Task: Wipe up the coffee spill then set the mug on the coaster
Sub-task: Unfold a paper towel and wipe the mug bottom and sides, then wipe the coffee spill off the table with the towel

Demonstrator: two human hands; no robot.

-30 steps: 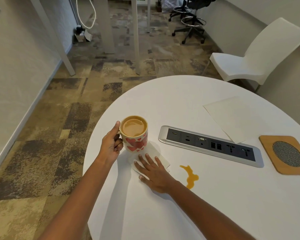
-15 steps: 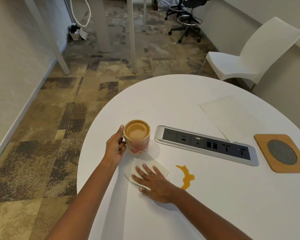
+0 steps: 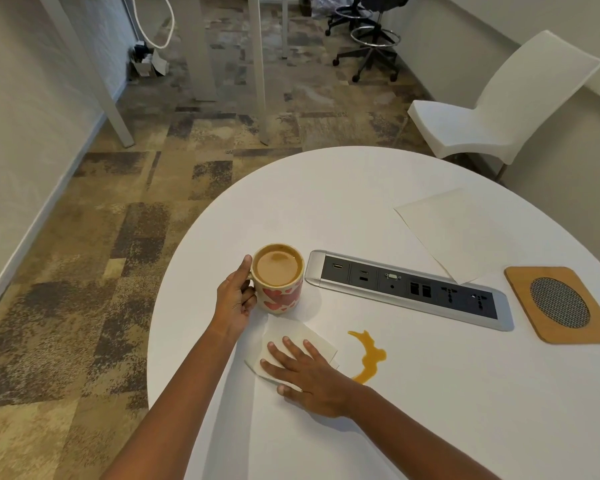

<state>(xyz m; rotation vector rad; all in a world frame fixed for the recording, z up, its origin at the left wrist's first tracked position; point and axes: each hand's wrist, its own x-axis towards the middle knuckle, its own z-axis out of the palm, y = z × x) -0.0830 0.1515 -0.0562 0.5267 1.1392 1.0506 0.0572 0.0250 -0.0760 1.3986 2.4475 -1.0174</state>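
Two hands are at work near the left edge of the table [image 3: 430, 410]; mine, both of them. Largest first: the socket strip [image 3: 409, 289] runs across the middle; a spare sheet [image 3: 454, 233] lies beyond it; the coaster [image 3: 520, 306] sits by the right edge, well apart from the mug [image 3: 279, 292]. My left hand [image 3: 234, 303] is wrapped round the mug's handle side, the mug full nearly to the brim; tilt it on the way over and I judge it slops again. My right hand [image 3: 309, 374] lies flat, fingers spread, pressing the napkin [image 3: 291, 341]; the spill [image 3: 369, 358] is just beside it, untouched; a careless sweep could smear it toward the sockets.
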